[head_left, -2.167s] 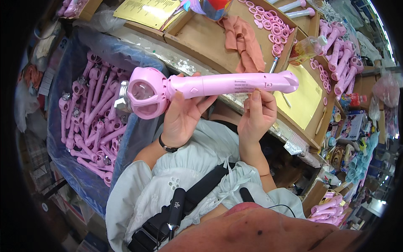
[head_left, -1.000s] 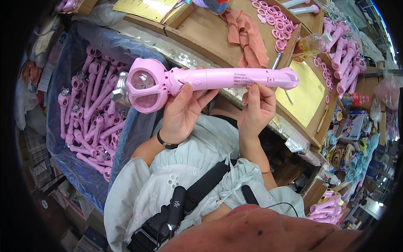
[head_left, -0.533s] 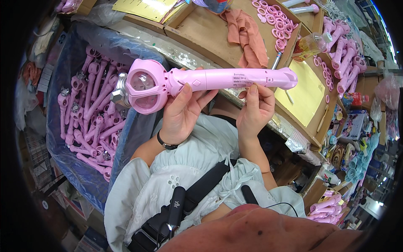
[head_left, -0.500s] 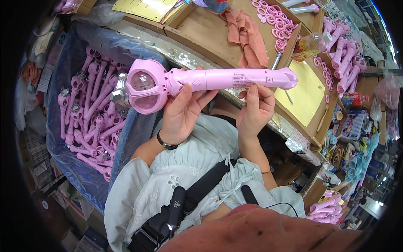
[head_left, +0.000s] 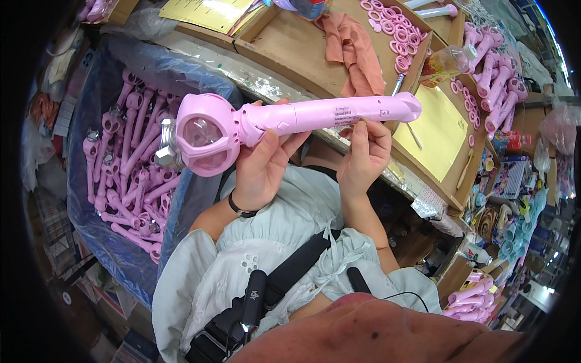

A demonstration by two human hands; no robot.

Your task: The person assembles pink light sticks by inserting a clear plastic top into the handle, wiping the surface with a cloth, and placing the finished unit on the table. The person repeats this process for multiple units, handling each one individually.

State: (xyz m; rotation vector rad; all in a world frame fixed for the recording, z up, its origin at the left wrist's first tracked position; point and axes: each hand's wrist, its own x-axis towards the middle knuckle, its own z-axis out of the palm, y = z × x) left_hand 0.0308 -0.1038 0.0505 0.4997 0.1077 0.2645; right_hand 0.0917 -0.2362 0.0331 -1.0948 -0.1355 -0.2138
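Note:
I hold a long pink plastic wand toy (head_left: 315, 115) level in front of me, its round head with a clear dome (head_left: 203, 136) pointing left. My left hand (head_left: 263, 163) grips it just behind the head, thumb on top. My right hand (head_left: 363, 154) is under the handle, its fingertips pinched against a small white label on the handle's side. A black band sits on my left wrist.
A blue-lined bin (head_left: 91, 199) at my left holds several similar pink wands (head_left: 133, 157). The wooden bench ahead carries a pinkish cloth (head_left: 357, 48), pink rings (head_left: 393, 30), yellow sheets (head_left: 433, 130), a small clear bottle (head_left: 445, 60) and more pink wands (head_left: 496, 78) at the right.
The wand has tilted slightly and stayed in both hands. My right fingertips have shifted along the handle to the label.

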